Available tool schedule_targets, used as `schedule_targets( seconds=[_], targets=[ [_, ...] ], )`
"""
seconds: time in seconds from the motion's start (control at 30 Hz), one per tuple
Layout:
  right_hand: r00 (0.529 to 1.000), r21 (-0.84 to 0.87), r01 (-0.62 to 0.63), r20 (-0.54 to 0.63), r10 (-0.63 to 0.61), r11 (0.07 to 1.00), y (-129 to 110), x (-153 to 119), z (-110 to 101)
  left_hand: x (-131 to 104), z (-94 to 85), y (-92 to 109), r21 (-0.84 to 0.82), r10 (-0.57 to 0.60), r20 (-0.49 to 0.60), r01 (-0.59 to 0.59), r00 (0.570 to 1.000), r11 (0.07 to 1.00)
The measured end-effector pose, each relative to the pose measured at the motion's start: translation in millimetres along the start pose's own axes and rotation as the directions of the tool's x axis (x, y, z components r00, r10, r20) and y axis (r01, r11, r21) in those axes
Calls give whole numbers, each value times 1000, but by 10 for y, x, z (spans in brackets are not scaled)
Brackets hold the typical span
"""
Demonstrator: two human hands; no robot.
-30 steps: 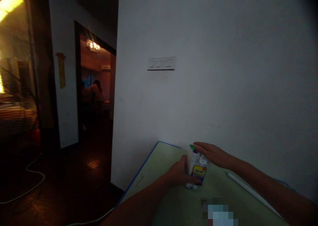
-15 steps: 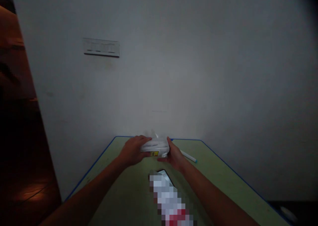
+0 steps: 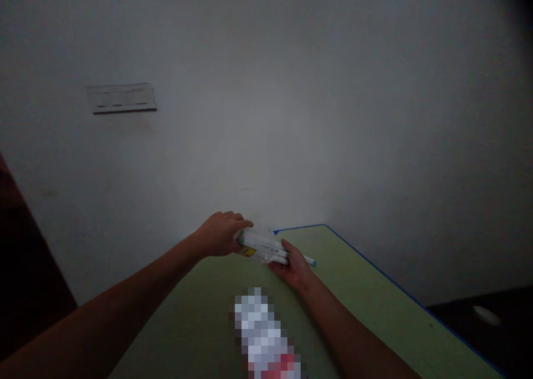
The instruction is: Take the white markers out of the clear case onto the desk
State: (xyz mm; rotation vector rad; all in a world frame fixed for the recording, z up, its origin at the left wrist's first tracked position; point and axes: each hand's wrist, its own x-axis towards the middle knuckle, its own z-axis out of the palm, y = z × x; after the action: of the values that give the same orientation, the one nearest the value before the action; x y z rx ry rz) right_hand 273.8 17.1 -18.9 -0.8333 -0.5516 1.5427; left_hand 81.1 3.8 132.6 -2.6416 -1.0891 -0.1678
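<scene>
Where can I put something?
Bare green tabletop shows between right forearm and blue edging, and left of the pixelated shape. Crowded: left hand and right hand holding a clear plastic pack of white pens, near a white, blue-tipped pen.

Label [image 3: 249, 252] on clear packet [image 3: 259, 242]: print too small for us to read. Left hand [image 3: 220, 234] covers one end; right hand [image 3: 295, 266] hides part of loose marker [image 3: 310, 261]. Pixelated object [image 3: 264, 334]: we cannot identify it. Near side of bench [image 3: 366, 301] cut off.

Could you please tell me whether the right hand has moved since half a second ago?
Yes: the right hand has shifted rightward, now appearing closer to the far right corner of the green table.
</scene>
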Motion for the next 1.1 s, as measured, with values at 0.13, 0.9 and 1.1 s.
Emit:
schedule_targets(
  seconds=[0.13,0.9,1.1],
  targets=[
    [992,7,-41,-116,41,999,-21,61,-34,-134,143,-163,-21,-69,-6,69,998,997],
    [958,-314,105,-223,-181,944,32,116,-102,-945,979,-926,-404,-483,10,445,876,799],
    [934,-597,200,-123,-335,777,94,237,-217,-1223,1123,-1046,-582,-597,69,518,799,627]
  ],
)
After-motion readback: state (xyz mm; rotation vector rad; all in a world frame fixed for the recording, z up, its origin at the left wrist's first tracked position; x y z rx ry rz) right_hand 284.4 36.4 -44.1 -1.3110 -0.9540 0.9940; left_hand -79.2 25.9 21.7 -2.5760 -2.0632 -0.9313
